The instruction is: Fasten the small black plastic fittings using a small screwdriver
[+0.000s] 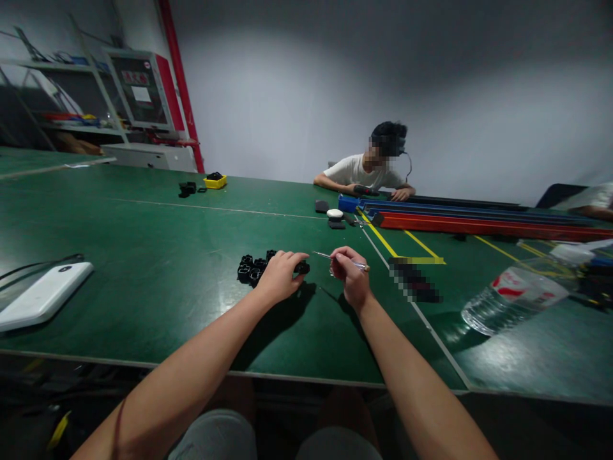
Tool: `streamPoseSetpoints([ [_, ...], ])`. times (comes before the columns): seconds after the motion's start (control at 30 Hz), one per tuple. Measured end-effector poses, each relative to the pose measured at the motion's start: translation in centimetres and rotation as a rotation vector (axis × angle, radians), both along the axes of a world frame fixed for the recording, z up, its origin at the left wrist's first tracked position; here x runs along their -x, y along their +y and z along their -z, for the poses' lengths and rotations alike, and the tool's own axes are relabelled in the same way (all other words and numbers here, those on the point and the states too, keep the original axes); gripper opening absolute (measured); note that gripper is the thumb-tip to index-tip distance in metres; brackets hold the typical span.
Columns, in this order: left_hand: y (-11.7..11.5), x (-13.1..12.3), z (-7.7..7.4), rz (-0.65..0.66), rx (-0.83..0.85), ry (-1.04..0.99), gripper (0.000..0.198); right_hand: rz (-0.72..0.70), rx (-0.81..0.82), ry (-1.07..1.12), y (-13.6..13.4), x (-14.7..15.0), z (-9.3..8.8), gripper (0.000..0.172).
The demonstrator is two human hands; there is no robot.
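Note:
My left hand (283,273) pinches a small black plastic part (301,267) between thumb and fingers, just above the green table. Beside it on the left lies a cluster of several similar black parts (249,271), partly hidden by the hand. My right hand (350,271) is closed around a slim screwdriver (359,265) with a clear handle. Its thin metal shaft points left toward the black part, and a small gap separates the tip from that part.
A water bottle (520,294) stands to the right on the green table (163,268); a white power bank (45,295) with a cable lies left. Red rails (469,225) and blue rails stretch across the far right. Opposite sits a person (357,171). A yellow bin (215,183) holds black parts.

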State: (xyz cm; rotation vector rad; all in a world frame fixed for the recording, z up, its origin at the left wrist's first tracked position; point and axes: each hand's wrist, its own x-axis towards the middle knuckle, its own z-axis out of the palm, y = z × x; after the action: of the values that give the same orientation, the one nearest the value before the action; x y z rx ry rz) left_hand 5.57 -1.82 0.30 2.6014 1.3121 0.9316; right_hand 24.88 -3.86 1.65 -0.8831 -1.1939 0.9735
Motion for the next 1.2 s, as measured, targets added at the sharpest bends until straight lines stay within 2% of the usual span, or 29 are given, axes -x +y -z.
streamPoseSetpoints([
  [0.17,0.26,0.07,-0.03,-0.028,0.045,-0.091,0.036,0.017,-0.048,-0.022,-0.24,-0.08,0.00,0.022],
  [0.43,0.52,0.09,-0.06,-0.043,0.103,-0.208,0.035,-0.070,-0.093,-0.062,-0.16,-0.29,0.33,0.022],
  [0.63,0.45,0.06,-0.11,-0.046,0.104,-0.186,0.037,-0.122,-0.104,-0.201,-0.14,-0.27,0.41,0.026],
  [0.83,0.35,0.06,-0.02,-0.026,0.084,-0.154,0.034,-0.158,-0.120,-0.347,-0.41,0.07,0.06,0.023],
  [1.2,0.01,-0.03,-0.11,-0.024,0.057,-0.083,0.039,-0.115,-0.160,-0.483,-0.43,0.26,0.06,0.019],
])
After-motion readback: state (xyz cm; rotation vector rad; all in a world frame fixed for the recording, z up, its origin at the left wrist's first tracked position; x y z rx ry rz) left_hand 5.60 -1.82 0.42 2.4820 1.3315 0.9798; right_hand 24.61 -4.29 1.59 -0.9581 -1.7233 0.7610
